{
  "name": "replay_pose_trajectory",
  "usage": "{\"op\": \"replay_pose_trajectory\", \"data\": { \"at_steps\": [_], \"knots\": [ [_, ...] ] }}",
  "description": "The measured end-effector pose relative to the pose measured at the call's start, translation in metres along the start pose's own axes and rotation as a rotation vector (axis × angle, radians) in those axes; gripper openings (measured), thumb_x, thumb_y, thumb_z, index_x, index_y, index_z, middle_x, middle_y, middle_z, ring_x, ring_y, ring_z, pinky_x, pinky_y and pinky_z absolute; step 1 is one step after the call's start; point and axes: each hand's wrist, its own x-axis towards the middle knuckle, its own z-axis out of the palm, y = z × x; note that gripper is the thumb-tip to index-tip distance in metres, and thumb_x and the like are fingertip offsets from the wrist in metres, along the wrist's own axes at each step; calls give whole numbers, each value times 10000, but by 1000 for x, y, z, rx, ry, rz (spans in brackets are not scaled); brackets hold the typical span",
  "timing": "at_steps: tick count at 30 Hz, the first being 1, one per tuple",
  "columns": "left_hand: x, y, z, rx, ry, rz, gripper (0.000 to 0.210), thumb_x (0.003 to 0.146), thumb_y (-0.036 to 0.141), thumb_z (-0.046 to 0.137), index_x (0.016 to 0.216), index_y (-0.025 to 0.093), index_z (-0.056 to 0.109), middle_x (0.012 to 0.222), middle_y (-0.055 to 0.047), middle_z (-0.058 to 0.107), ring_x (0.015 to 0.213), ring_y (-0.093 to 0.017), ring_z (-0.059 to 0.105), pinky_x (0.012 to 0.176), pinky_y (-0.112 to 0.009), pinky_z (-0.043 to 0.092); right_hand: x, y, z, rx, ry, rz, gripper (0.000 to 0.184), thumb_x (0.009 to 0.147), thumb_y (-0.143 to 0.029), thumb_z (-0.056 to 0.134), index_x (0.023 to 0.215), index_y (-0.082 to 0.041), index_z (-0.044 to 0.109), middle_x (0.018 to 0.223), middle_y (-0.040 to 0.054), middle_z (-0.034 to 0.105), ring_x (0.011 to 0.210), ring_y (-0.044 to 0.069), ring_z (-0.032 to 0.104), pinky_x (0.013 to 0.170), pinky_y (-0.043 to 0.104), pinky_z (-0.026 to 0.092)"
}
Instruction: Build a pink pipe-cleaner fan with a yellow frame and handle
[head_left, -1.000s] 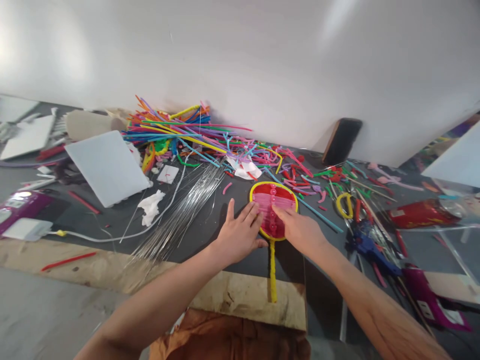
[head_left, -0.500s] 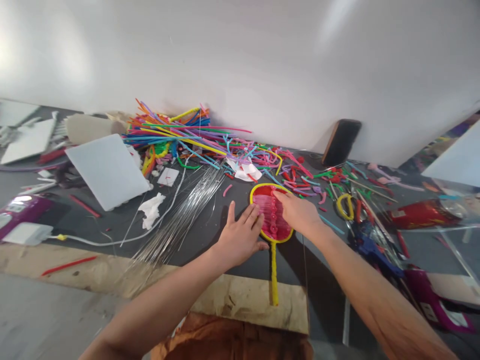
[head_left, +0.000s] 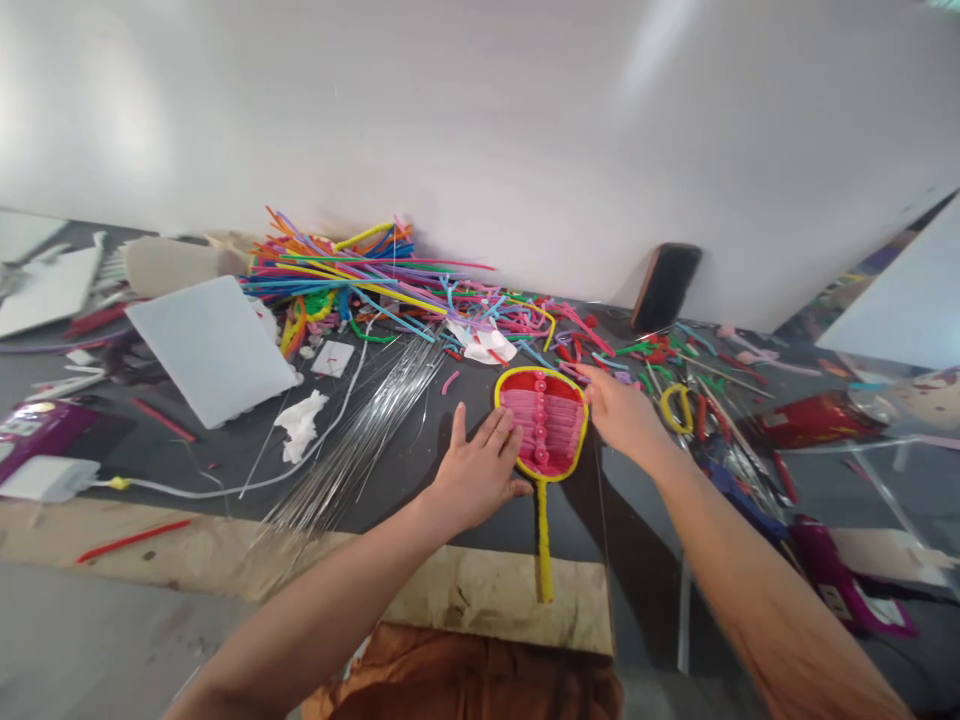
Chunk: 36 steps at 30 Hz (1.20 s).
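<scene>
On the dark tabletop (head_left: pixel 405 490), directly in front of the person, lay a paddle-shaped piece (head_left: pixel 561 425) with a yellow rim (head_left: pixel 543 478), a red and pink face (head_left: pixel 521 405) and a row of pink beads (head_left: pixel 541 416) down its middle. Its yellow handle (head_left: pixel 544 540) pointed toward the person, the lower end over a tan strip (head_left: pixel 581 597) at the table's edge. The left hand (head_left: pixel 476 478) lay palm down with its fingers spread, fingertips on the left part of the face. The right hand (head_left: pixel 622 413) was at the upper right of the rim; whether its fingers pinched the rim or only rested beside it could not be told from this angle. To the left lay a bundle of thin wires (head_left: pixel 375 430), with a heap of coloured stems (head_left: pixel 330 268) beyond it, and to the right a dark phone (head_left: pixel 667 287) leaned against the pale wall (head_left: pixel 480 120)
</scene>
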Motion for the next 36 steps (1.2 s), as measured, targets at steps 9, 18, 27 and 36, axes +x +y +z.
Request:
{"op": "replay_pose_trajectory", "data": {
  "at_steps": [9,18,27,36],
  "knots": [
    [0,-2,1,-18,10,2,591,916,553,420,1372,184,486,1483,-147,417,1393,-319,344,1104,-711,125,-58,37,14,122,127,-32,435,852,-127,390,1237,-173,587,928,50,734,842,197,683,759,317,519],
    [3,-4,-2,-6,48,6,498,945,443,421,1366,185,485,1459,-160,451,1379,-313,371,1091,-717,110,-91,36,14,225,165,-70,409,893,-140,365,1242,-154,577,956,56,734,873,174,693,811,303,528],
    [6,-10,-16,-23,154,-179,378,946,285,405,1296,212,528,1364,-138,552,1337,-286,424,1115,-643,126,-119,45,19,222,246,-54,393,912,-210,358,1227,-152,586,1124,129,698,971,230,688,812,376,555],
    [20,-3,-33,40,138,-330,299,897,321,464,1125,207,620,1127,-124,648,1162,-329,488,978,-539,328,-154,58,20,311,274,-55,382,929,-264,362,1221,-148,579,1035,126,710,920,219,690,786,352,551]
  ]
}}
